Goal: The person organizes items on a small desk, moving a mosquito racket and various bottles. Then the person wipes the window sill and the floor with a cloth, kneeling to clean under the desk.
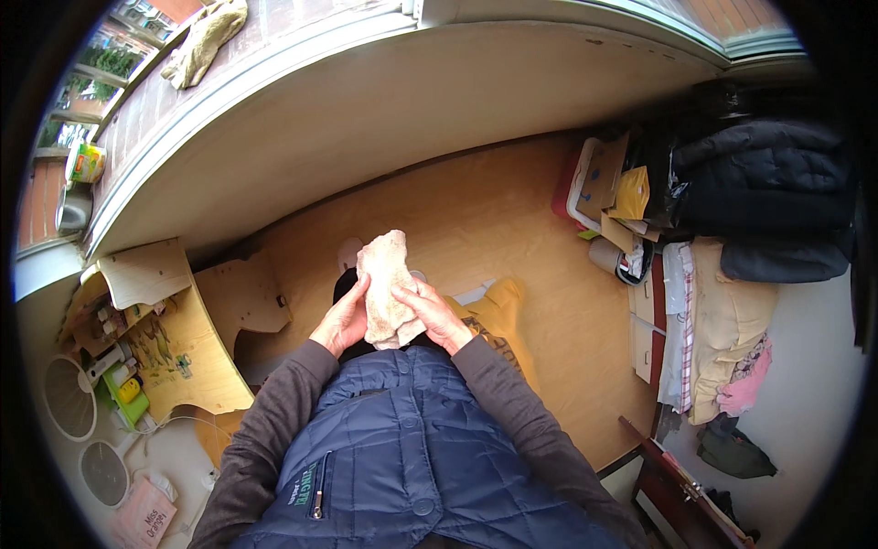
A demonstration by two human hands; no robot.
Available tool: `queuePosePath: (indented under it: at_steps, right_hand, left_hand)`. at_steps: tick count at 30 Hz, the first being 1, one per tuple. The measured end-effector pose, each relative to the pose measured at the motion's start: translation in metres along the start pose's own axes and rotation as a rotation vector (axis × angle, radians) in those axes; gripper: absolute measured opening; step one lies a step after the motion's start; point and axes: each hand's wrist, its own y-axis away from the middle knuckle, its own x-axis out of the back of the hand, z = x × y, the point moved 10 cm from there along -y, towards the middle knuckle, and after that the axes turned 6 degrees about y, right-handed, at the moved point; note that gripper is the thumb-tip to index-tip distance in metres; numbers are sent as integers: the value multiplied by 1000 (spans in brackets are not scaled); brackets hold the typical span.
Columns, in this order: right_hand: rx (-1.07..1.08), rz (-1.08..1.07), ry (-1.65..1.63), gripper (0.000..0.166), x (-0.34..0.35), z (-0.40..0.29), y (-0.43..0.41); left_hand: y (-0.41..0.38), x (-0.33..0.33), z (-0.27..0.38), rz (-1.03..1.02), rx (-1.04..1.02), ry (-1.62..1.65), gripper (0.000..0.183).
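Observation:
A folded, pale beige cloth [386, 288], perhaps a towel, is held up in front of my body. My left hand [346, 319] grips its left edge, thumb along the side. On the other side my right hand [432, 312] pinches it, the thumb lying across the front. The fingers behind the cloth are mostly hidden. Beyond its lower right side, a yellow fabric item [504, 319] with dark print lies lower down, partly covered by my right arm.
To the left stands a wooden desk [199, 357] with small items. A crumpled cloth [206, 44] lies on the window ledge. At the right are a grey bin [607, 257], a drawer cabinet [643, 336] with folded bedding [727, 309], and a dark padded jacket [761, 165].

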Motion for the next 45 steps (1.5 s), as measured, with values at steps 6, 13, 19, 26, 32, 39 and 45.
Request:
queuePosePath:
  at_steps: [6,13,19,26,32,39,45]
  right_hand:
    - [20,38,-199,46,22,-9,14]
    - [74,122,-182,47,53,-11,25]
    - [143,187,-209,50,84,1,34]
    - [105,466,202,55,101,4,48]
    - [400,690,540,52,88,-28,58]
    - [512,622,947,68,27,-69,67]
    - [407,674,784,57,53,-49,45]
  left_hand:
    - [-17,-15,-6,-26,53,11,60]
    - [-24,-22,16,97,-109,-265,50]
    - [-33,-43,10,76,-122,-349,51]
    - [-29,-60,11,64,-191,-525,60]
    - [-32,-65,10,49,-226,-646,62]
    - [-39,-80,4,-6,-228,-617,53]
    - [-45,-67,-1,46,-137,-542,50]
